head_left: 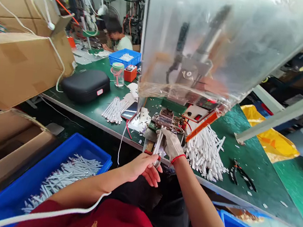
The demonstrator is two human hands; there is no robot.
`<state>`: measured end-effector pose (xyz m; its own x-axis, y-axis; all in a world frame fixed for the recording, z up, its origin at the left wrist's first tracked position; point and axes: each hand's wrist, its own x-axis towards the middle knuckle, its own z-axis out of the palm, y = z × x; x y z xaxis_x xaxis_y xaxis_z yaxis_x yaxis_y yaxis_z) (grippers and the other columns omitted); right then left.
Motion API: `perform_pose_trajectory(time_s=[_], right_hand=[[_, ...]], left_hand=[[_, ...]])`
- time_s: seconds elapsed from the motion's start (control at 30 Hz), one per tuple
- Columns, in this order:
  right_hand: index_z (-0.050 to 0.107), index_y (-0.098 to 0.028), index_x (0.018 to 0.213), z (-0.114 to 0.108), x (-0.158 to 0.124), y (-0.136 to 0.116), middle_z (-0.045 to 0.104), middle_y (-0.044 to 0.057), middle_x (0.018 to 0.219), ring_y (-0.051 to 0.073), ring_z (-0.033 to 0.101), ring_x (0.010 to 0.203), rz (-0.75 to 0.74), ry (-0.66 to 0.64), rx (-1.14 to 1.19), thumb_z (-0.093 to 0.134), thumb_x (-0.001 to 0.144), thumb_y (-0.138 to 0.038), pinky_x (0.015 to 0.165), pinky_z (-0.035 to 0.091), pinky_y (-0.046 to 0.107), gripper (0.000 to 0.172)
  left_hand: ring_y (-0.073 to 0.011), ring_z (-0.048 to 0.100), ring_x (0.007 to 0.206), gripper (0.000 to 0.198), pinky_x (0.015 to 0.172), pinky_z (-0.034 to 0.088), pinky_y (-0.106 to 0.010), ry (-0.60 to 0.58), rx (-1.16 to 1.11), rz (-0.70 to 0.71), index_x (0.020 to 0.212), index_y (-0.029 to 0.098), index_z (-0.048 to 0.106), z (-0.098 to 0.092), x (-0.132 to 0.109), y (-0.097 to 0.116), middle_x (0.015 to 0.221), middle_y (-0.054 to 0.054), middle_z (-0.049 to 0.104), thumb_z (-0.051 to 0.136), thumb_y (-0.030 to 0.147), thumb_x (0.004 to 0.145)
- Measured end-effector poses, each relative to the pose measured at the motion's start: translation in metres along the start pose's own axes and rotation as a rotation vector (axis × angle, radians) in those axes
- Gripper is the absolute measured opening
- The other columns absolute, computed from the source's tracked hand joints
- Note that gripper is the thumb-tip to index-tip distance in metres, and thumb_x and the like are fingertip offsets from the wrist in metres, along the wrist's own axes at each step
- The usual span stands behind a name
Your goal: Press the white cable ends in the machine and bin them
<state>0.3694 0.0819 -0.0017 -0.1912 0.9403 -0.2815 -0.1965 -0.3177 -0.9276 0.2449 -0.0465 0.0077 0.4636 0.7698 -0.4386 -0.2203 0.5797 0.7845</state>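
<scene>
My left hand [145,166], bare, is at the front edge of the green bench. Its thumb and forefinger pinch the near end of slim white strips [158,142], while the other fingers curl loosely. My right hand [172,145] wears a white glove with a red cuff. Its fingers close on the far end of the same strips, just before a small metal fixture [165,118] on the machine. How many strips lie between the hands I cannot tell. A heap of similar white strips [204,151] lies right of the glove.
A clear plastic shield [231,46] hangs over the fixture. Pliers [243,174] lie at right; a phone [129,111], more strips [114,109] and a black case [85,85] at left. A blue bin [82,140] holds strips below. A co-worker [119,36] sits beyond.
</scene>
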Motion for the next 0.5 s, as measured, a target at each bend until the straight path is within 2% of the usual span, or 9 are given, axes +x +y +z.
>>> perform_pose_trajectory(time_s=[0.23, 0.33, 0.5], right_hand=[[0.070, -0.019, 0.070, 0.000, -0.002, 0.000, 0.071, 0.006, 0.071, 0.022, 0.064, 0.063, -0.017, -0.002, -0.024, 0.076, 0.069, -0.044, 0.053, 0.047, 0.031, 0.026], [0.071, -0.018, 0.072, 0.001, -0.003, 0.001, 0.072, 0.007, 0.073, 0.024, 0.065, 0.066, -0.021, 0.003, -0.003, 0.077, 0.068, -0.044, 0.052, 0.048, 0.032, 0.027], [0.072, -0.017, 0.076, -0.002, 0.001, 0.006, 0.071, 0.007, 0.072, 0.019, 0.060, 0.055, -0.035, -0.020, -0.057, 0.073, 0.072, -0.050, 0.048, 0.046, 0.031, 0.032]], left_hand=[[-0.0238, 0.067, 0.050, 0.077, 0.047, 0.049, -0.030, 0.016, -0.022, 0.031, 0.075, 0.009, 0.067, -0.002, 0.008, -0.006, 0.061, -0.014, 0.069, 0.057, 0.085, 0.064], [-0.0231, 0.067, 0.050, 0.076, 0.047, 0.049, -0.029, 0.021, -0.027, 0.057, 0.075, 0.009, 0.067, -0.002, 0.010, -0.008, 0.060, -0.014, 0.069, 0.057, 0.084, 0.066], [-0.0223, 0.067, 0.051, 0.075, 0.048, 0.049, -0.028, 0.021, -0.054, 0.074, 0.075, 0.009, 0.068, -0.002, 0.011, -0.011, 0.058, -0.013, 0.068, 0.057, 0.083, 0.068]])
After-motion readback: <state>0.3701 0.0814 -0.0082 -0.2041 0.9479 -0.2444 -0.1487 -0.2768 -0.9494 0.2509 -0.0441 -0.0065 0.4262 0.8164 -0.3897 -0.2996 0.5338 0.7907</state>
